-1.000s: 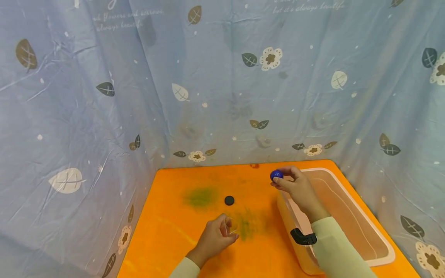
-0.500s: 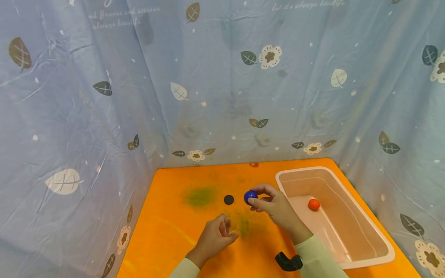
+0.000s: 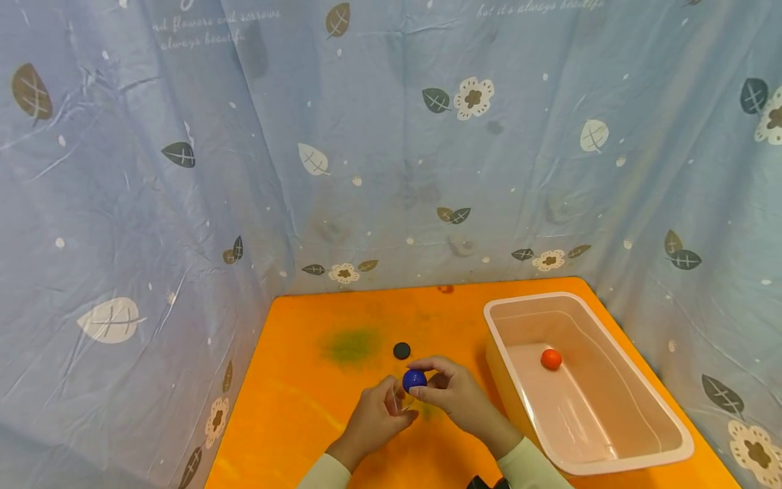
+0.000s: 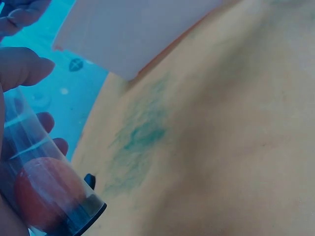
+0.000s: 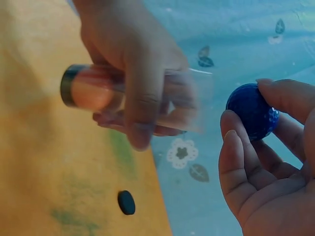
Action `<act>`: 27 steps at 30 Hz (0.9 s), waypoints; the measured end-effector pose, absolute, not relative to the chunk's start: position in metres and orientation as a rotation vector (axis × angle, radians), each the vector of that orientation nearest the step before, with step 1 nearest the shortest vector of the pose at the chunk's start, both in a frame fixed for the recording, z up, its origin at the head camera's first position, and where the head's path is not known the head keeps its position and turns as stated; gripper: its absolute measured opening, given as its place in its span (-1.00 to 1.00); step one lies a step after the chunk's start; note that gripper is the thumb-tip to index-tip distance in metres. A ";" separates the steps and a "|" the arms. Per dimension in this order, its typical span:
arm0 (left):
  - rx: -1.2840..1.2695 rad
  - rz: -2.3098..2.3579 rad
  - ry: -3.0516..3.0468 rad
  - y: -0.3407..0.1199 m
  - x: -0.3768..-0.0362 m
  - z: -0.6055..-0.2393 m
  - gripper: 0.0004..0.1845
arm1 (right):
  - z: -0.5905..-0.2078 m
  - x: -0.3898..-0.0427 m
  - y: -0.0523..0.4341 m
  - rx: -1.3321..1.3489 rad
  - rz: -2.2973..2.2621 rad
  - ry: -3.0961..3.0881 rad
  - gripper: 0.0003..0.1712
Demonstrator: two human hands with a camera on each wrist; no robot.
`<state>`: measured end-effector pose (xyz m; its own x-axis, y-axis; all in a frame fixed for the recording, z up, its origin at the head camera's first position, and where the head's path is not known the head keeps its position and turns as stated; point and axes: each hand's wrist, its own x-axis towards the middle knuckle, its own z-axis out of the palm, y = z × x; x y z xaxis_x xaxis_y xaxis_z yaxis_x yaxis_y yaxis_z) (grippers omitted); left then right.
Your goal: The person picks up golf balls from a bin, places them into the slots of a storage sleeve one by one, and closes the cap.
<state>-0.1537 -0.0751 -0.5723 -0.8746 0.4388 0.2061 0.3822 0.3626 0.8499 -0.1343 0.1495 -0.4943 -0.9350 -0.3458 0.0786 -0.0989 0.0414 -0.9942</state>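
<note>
Pinching the blue ball (image 5: 252, 112), the right hand (image 3: 459, 395) — and gripping the clear tube (image 4: 40, 145) close by, the left hand (image 3: 374, 415)!

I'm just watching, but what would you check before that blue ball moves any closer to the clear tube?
1. Left hand grips the clear tube: ok.
2. Right hand pinches the blue ball: ok.
3. Tube's near-ball end uncovered: ok; the black disc lies apart on the table.
4. Reddish ball in the tube sits at the dark end, away from the blue one: ok.
5. Blue ball narrow enough to fit: cannot tell.
</note>
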 end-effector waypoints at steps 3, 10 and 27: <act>0.778 1.569 2.554 -0.075 -0.154 -0.573 -0.61 | -0.498 -0.133 0.146 -0.504 -1.977 2.151 -0.63; 0.782 1.551 2.586 -0.075 -0.153 -0.578 -0.59 | -0.502 -0.129 0.140 -0.521 -1.892 2.231 -0.65; 0.785 1.531 2.583 -0.074 -0.151 -0.581 -0.68 | -0.504 -0.124 0.143 -0.496 -1.891 2.212 -0.64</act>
